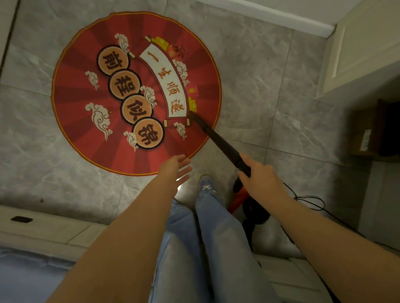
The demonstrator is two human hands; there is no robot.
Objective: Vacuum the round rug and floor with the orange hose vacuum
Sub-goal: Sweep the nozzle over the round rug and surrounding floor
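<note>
A round red rug [80, 127] with a white scroll and orange circles lies on the grey tiled floor [255, 75]. My right hand [260, 182] grips the black vacuum wand [220, 142], which slants up to the left; its nozzle tip [191, 115] rests on the rug at the scroll's lower right end. The orange hose [237, 201] and the black vacuum body [255, 212] sit on the floor just behind that hand, partly hidden by my arm. My left hand [175, 168] hovers open over the rug's near edge, holding nothing.
My legs in jeans and a blue shoe [206, 183] stand just below the rug. A black power cord [310, 202] loops on the floor at right. Cream cabinets [367, 42] and a dark box [384, 132] stand at right; a white baseboard [254, 6] runs along the top.
</note>
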